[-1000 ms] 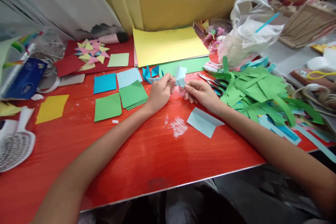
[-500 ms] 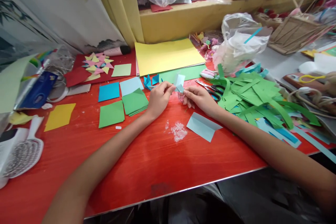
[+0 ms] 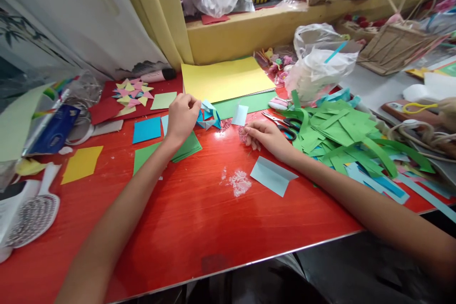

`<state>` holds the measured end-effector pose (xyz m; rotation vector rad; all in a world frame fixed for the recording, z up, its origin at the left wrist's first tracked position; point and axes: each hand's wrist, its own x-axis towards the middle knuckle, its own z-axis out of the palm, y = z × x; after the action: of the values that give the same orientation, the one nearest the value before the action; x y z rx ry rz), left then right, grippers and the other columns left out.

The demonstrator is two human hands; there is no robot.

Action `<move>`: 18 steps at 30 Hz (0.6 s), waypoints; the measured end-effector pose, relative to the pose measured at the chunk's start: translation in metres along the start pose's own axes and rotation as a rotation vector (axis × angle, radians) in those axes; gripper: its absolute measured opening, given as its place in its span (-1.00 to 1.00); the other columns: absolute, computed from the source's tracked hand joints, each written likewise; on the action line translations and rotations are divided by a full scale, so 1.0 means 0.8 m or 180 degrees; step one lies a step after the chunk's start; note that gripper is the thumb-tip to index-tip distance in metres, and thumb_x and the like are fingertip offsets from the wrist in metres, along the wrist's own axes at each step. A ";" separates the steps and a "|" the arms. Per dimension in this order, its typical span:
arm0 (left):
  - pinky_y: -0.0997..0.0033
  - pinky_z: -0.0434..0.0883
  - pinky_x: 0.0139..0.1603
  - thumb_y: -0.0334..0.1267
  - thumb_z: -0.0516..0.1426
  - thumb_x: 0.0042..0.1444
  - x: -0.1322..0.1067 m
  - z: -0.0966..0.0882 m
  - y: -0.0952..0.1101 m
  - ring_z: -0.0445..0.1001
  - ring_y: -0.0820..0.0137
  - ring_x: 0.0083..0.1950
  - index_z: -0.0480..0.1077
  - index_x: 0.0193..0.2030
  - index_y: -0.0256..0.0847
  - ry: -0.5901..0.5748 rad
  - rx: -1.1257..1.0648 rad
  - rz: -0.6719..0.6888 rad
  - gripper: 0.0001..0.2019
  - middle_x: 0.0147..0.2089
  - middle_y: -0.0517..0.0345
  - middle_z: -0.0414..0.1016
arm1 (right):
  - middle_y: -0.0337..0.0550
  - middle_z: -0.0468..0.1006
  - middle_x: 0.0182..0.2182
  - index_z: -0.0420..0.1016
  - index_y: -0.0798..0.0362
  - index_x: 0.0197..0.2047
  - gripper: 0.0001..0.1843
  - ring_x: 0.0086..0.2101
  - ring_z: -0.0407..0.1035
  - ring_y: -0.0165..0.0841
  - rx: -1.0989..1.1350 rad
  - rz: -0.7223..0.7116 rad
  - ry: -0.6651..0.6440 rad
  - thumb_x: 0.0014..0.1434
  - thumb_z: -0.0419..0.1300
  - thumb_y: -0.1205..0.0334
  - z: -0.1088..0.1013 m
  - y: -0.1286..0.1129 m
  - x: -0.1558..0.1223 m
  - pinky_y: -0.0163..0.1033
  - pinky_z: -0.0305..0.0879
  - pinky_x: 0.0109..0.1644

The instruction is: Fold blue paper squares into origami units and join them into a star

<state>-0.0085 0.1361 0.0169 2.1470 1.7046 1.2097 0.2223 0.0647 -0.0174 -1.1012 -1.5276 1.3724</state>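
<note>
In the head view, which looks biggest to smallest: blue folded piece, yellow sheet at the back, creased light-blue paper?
1. yellow sheet
2. creased light-blue paper
3. blue folded piece
The creased paper lies nearest the camera, which may enlarge it.

Two bare hands show: one left hand (image 3: 183,116), one right hand (image 3: 267,137). There is one creased pale-blue sheet (image 3: 272,176), one pair of scissors (image 3: 280,120), one hairbrush (image 3: 33,218), one paper star (image 3: 133,92), one bright-blue square (image 3: 147,129) and one large yellow sheet (image 3: 226,80). The green strips (image 3: 344,126) overlap too much to count.
</note>
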 end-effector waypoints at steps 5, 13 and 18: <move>0.28 0.27 -0.14 -0.26 -0.06 0.26 0.002 0.005 -0.007 0.36 0.34 -0.19 0.34 -0.38 -0.14 0.0224 -0.0052 0.0301 -0.76 -0.28 0.06 0.39 | -0.27 0.43 -0.57 0.35 0.12 -0.39 -0.74 -0.62 0.27 -0.59 -0.0183 -0.0012 -0.0049 0.26 0.07 0.14 0.002 -0.004 -0.004 -0.43 0.14 -0.58; 0.00 0.12 0.32 -0.29 -0.02 0.23 -0.046 0.036 0.025 0.28 0.15 0.25 0.37 -0.04 -0.19 -0.0346 0.0634 0.1852 -0.78 0.14 -0.05 0.39 | -0.26 0.43 -0.56 0.37 0.11 -0.36 -0.75 -0.57 0.33 -0.53 -0.0461 -0.0221 -0.0127 0.27 0.06 0.14 0.004 -0.001 -0.007 -0.38 0.23 -0.49; -0.12 -0.03 0.42 -0.24 0.01 0.25 -0.069 0.052 0.028 0.04 0.12 0.43 0.37 0.05 -0.17 -0.0890 0.0719 0.2139 -0.73 0.36 -0.09 0.17 | -0.26 0.43 -0.58 0.34 0.10 -0.38 -0.74 -0.60 0.28 -0.53 -0.0495 -0.0276 -0.0164 0.27 0.04 0.13 0.003 0.001 -0.005 -0.37 0.20 -0.50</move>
<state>0.0337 0.0949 -0.0255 2.9935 1.0721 0.7793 0.2210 0.0600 -0.0188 -1.0868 -1.7231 1.2490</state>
